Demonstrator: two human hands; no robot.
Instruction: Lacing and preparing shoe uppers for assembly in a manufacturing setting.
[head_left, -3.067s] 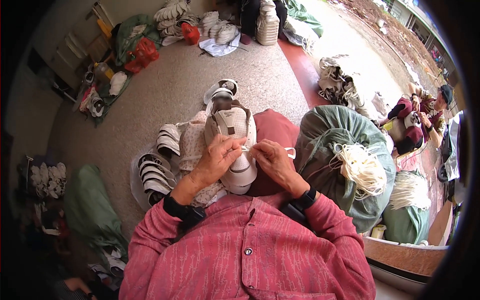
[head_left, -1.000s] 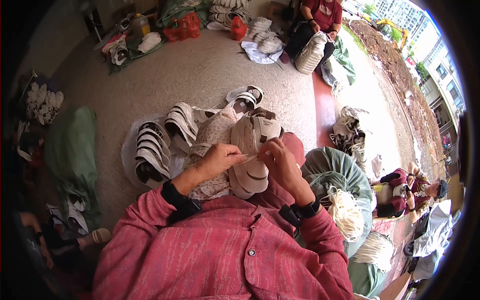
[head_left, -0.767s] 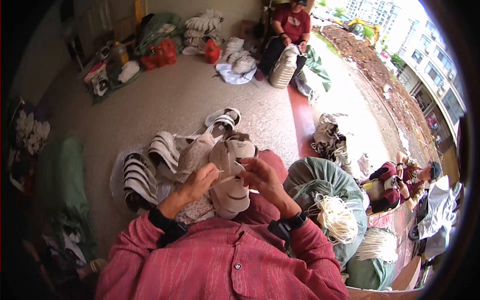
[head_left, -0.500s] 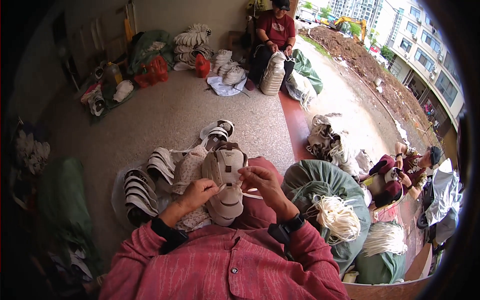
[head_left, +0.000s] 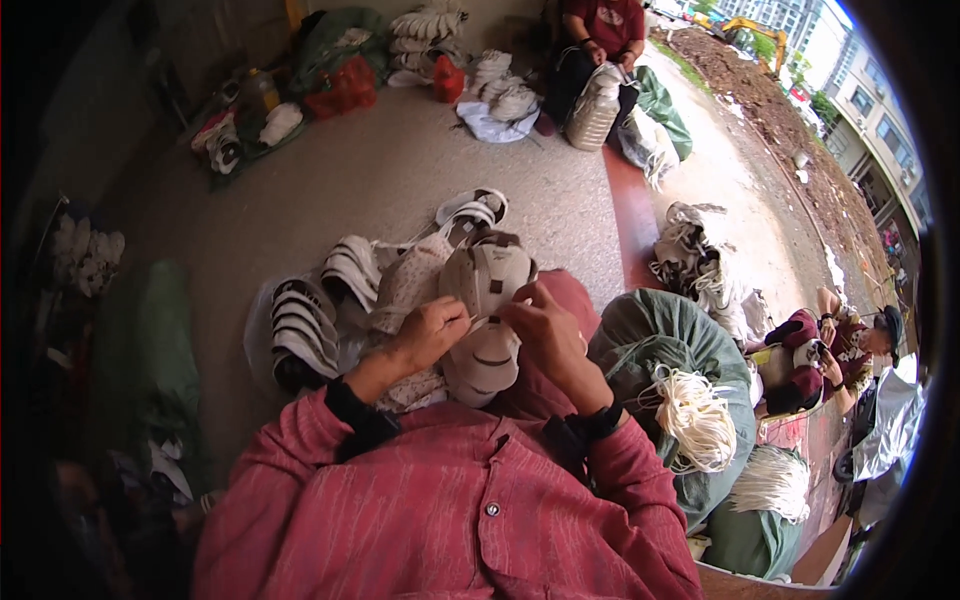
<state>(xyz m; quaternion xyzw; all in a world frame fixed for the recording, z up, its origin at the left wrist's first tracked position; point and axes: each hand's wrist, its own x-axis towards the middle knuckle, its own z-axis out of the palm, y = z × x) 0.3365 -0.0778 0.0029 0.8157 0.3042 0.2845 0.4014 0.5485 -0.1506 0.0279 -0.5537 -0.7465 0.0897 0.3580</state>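
Observation:
A pale beige shoe upper [head_left: 482, 366] with a brown collar rests on my lap, its lacing part between my hands. My left hand [head_left: 432, 332] is closed in a pinch on a thin white shoelace [head_left: 479, 323] at the upper's left side. On the other side my right hand [head_left: 546, 328] is bent over the upper with thumb and fingers pressed together; the lace runs toward it, and its fingertips are partly hidden. A patterned cloth [head_left: 408, 283] lies under and left of the upper, over my leg.
Nested shoe uppers [head_left: 303, 325] stand left of my knees, with more uppers [head_left: 472, 212] ahead. At right, a green sack [head_left: 655, 335] carries a bundle of white laces [head_left: 697, 420]. One person [head_left: 606, 30] sits at the back, another [head_left: 850, 345] at far right.
The whole view has shifted, so things appear higher and farther right. My hands have drawn closer together over the upper, and the right fingertips have moved lower along it.

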